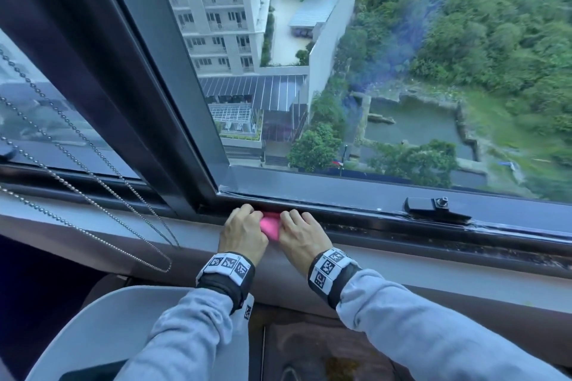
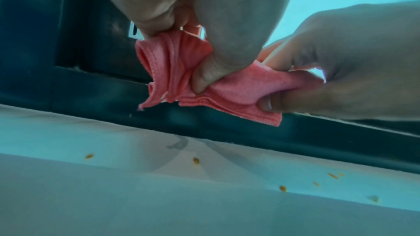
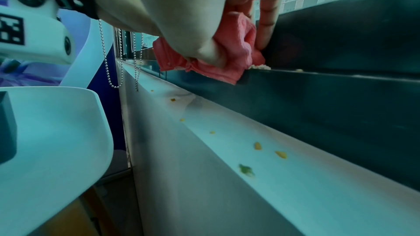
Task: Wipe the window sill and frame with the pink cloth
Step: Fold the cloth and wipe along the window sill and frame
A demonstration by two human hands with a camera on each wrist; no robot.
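Head view: left hand point(image 1: 244, 233) and right hand point(image 1: 301, 235) side by side at the dark window frame point(image 1: 371, 210), both pinching the bunched pink cloth point(image 1: 270, 227) between them, pressed into the frame's lower channel just right of the vertical mullion. Pale window sill point(image 1: 123, 226) just near of it. Black-and-white square code markers on both wrist bands point(image 1: 227, 266), no readable writing. Latch point(image 1: 430, 206) on the frame to the right; bead chain point(image 1: 93, 195) hanging at left.

Left wrist view: cloth point(image 2: 204, 85) folded in layers, long axis along the frame, one corner pointing down right; thumb and fingers point(image 2: 202, 82) curled onto it, right hand point(image 2: 341, 71) clamped on its right end. Yellow crumbs point(image 2: 196, 160) scattered on the sill.

Right wrist view: cloth point(image 3: 227, 56) wadded against the frame, crumbs point(image 3: 258, 145) along the sill, white chair point(image 3: 56, 141) at left.
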